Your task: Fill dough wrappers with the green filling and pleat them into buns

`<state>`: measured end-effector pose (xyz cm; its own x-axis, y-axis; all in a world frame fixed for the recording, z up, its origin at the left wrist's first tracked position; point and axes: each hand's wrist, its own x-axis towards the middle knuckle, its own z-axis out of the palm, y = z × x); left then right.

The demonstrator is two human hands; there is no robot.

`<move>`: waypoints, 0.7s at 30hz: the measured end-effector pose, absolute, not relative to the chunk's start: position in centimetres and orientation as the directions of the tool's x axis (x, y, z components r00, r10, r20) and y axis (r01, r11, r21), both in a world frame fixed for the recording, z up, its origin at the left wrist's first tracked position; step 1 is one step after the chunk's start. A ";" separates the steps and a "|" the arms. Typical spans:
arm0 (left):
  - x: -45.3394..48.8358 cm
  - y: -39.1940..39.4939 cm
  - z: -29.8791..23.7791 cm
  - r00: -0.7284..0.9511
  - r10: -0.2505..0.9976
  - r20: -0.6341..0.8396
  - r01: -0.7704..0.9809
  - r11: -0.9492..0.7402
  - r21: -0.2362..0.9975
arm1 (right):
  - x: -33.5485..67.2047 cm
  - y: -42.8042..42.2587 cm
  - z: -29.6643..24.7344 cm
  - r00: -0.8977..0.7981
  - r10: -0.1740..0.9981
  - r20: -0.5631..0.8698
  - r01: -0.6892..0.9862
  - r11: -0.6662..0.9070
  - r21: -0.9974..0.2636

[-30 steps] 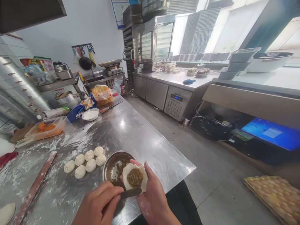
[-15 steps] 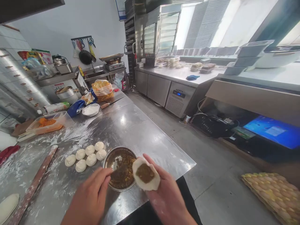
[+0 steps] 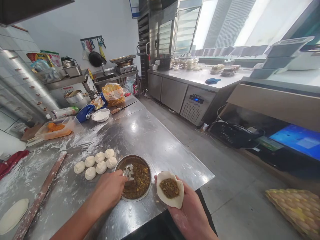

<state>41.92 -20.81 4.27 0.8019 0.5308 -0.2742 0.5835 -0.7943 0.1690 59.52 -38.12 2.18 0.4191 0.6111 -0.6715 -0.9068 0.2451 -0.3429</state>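
Note:
My right hand [image 3: 191,210], palm up, cradles a round dough wrapper [image 3: 162,197] with a mound of brown chopped filling [image 3: 170,188] in its middle. Over the left rim of a metal bowl [image 3: 150,173], my left hand [image 3: 110,188] is closed on a flat spatula [image 3: 129,183], whose end dips into the bowl. More of the same filling lies in the bowl, with bare metal showing at its upper left. Just left of the bowl sit several pleated white buns [image 3: 101,167] in two rows, partly close to my left hand.
A floury rolling pin [image 3: 41,193] lies at left, beside a flat dough piece [image 3: 13,215]. Farther back stand a plastic tub [image 3: 56,131] of orange food, a flour bowl [image 3: 100,115] and a yellow bag [image 3: 113,94]. The steel table's [image 3: 160,133] edge runs along the right.
My left hand has lowered the spatula into the bowl. My right hand has moved right, away from the bowl, with the filled wrapper. The view has shifted slightly.

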 end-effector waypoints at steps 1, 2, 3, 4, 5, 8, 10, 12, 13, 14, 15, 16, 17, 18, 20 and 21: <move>41.7 -20.7 4.5 0.809 0.515 -0.285 0.577 -0.787 0.216 | 59.6 -38.3 1.9 0.420 0.607 -0.674 -0.906 0.243 -0.346; 41.5 -20.5 4.8 0.815 0.498 -0.296 0.571 -0.778 0.264 | 59.6 -38.5 1.7 0.422 0.603 -0.677 -0.906 0.244 -0.347; 41.4 -20.2 5.0 0.822 0.480 -0.308 0.564 -0.765 0.312 | 59.7 -38.7 1.4 0.428 0.597 -0.679 -0.903 0.251 -0.348; 41.3 -20.0 5.1 0.826 0.466 -0.318 0.559 -0.748 0.357 | 59.7 -38.8 1.3 0.435 0.591 -0.679 -0.900 0.261 -0.348; 41.2 -19.7 5.2 0.829 0.454 -0.327 0.556 -0.729 0.400 | 59.7 -38.8 1.2 0.442 0.585 -0.680 -0.897 0.274 -0.348; 40.9 -18.9 5.1 0.830 0.438 -0.346 0.558 -0.658 0.506 | 59.7 -38.7 1.3 0.450 0.575 -0.683 -0.893 0.300 -0.336; 40.8 -18.5 4.8 0.824 0.446 -0.350 0.566 -0.608 0.557 | 59.7 -38.5 1.6 0.441 0.564 -0.698 -0.897 0.304 -0.321; 40.6 -18.4 4.6 0.814 0.461 -0.352 0.575 -0.561 0.595 | 59.8 -38.2 1.9 0.431 0.539 -0.723 -0.901 0.296 -0.317; 40.5 -18.4 4.5 0.809 0.470 -0.353 0.580 -0.540 0.610 | 59.8 -38.0 2.0 0.428 0.529 -0.733 -0.903 0.288 -0.319; 40.4 -18.5 4.4 0.803 0.480 -0.353 0.585 -0.521 0.622 | 59.8 -37.9 2.1 0.427 0.521 -0.739 -0.903 0.283 -0.323; 40.3 -18.5 4.4 0.798 0.489 -0.353 0.588 -0.505 0.632 | 59.7 -37.7 2.2 0.430 0.519 -0.739 -0.902 0.281 -0.327; 40.2 -18.5 4.4 0.793 0.497 -0.351 0.591 -0.491 0.640 | 59.7 -37.5 2.3 0.433 0.525 -0.733 -0.901 0.283 -0.329; 40.2 -18.5 4.5 0.789 0.506 -0.349 0.593 -0.479 0.647 | 59.5 -37.3 2.3 0.437 0.537 -0.722 -0.899 0.290 -0.329; 40.1 -18.5 4.7 0.786 0.513 -0.344 0.593 -0.471 0.653 | 59.4 -37.0 2.3 0.437 0.547 -0.714 -0.899 0.296 -0.323; 40.0 -18.6 5.5 0.784 0.532 -0.321 0.587 -0.466 0.662 | 59.0 -36.4 2.3 0.428 0.568 -0.703 -0.903 0.297 -0.310; 39.9 -18.7 5.9 0.784 0.542 -0.302 0.582 -0.472 0.662 | 58.7 -36.1 2.4 0.423 0.575 -0.700 -0.906 0.294 -0.306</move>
